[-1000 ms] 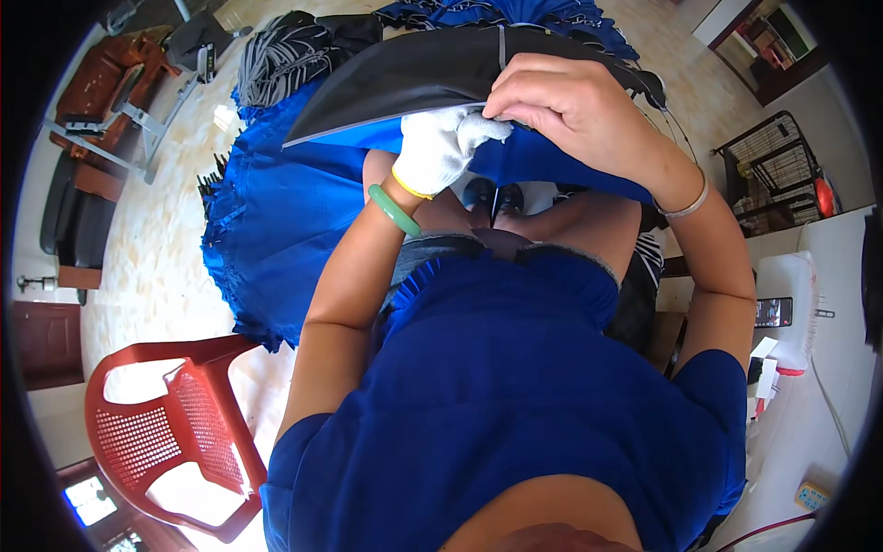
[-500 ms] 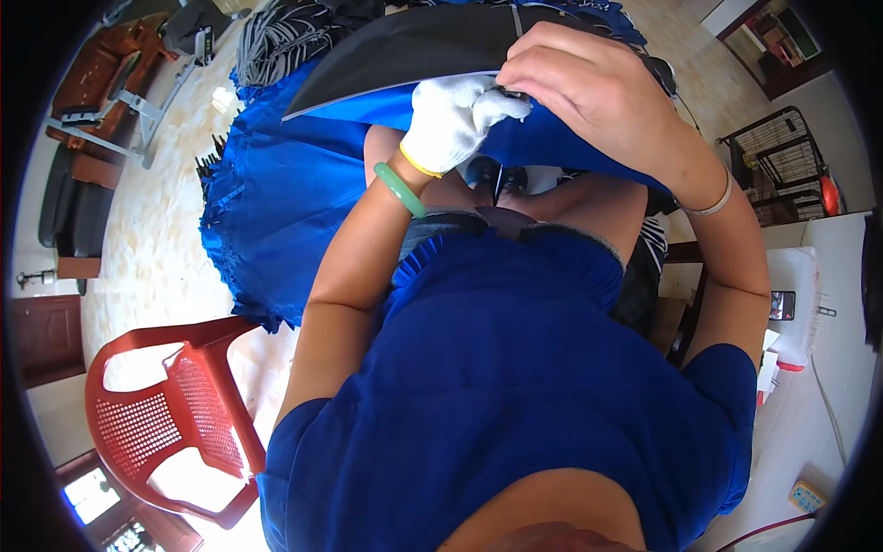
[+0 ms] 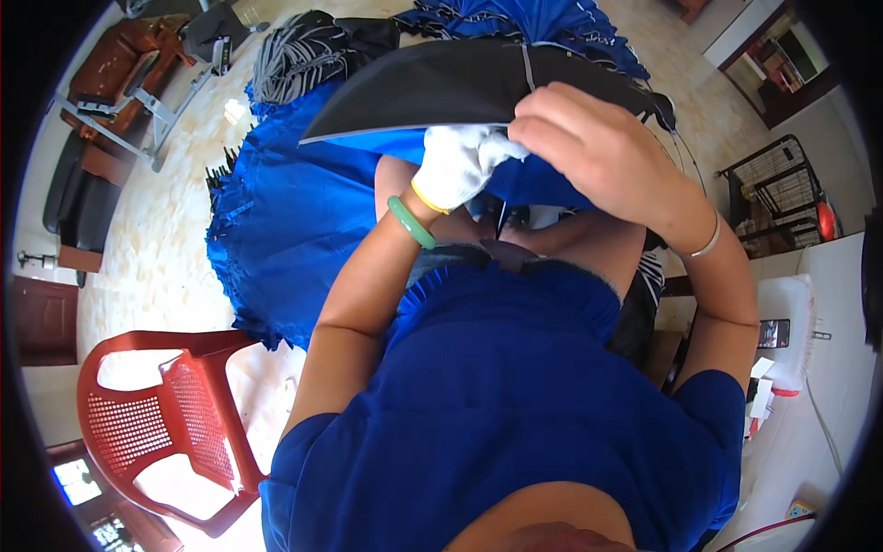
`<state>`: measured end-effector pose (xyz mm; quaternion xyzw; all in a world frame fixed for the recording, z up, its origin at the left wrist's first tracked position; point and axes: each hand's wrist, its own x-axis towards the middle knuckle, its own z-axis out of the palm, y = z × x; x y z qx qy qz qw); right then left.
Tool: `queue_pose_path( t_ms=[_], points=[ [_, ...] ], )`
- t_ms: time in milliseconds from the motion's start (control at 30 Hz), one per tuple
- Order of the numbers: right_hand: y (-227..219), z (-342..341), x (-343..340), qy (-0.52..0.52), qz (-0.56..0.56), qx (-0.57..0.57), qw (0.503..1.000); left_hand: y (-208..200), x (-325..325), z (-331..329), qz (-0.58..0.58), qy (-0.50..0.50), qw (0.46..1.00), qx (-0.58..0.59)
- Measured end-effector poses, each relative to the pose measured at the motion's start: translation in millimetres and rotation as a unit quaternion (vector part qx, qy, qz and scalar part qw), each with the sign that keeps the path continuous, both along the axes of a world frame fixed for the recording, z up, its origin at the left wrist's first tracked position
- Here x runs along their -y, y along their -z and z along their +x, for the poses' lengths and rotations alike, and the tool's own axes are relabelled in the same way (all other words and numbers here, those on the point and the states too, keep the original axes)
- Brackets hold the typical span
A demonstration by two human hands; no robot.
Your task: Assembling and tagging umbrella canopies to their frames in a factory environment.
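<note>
An umbrella canopy, black on top and blue beneath, spreads over my knees with its pale-trimmed edge toward me. My left hand, in a white glove with a yellow cuff, is closed at that edge, its fingers curled from below. My bare right hand meets it there, thumb and fingers pinched on the canopy's edge near a grey seam. Whatever small part lies between the fingertips is hidden. Below the canopy, a thin shaft shows between my legs.
Blue fabric with dark tips is heaped on the left. Black-and-white striped cloth and more blue fabric lie beyond. A red plastic chair stands at lower left. On the right are a wire cage and a phone.
Both hands and the canopy edge appear slightly lower in the picture, as the whole view has shifted. More of the canopy's black top shows. Both hands stay together at the edge.
</note>
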<state>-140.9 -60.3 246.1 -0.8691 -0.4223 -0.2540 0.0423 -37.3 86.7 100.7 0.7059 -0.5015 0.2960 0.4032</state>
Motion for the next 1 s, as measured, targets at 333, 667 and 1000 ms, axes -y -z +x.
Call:
queue_pose_path(
  t_ms=[333, 667, 1000],
  points=[
    [12, -12, -10, 0.030, -0.234, 0.176, 0.956, 41, 16, 6, -0.035, 0.016, 0.998, -0.057],
    [22, -34, -18, 0.056, -0.253, 0.160, 0.953, 57, 26, 0, -0.081, 0.125, 0.961, -0.233],
    [35, -22, -5, -0.022, 0.002, -0.157, 0.987, 40, 4, -9, 0.060, 0.121, 0.982, -0.131]
  ],
)
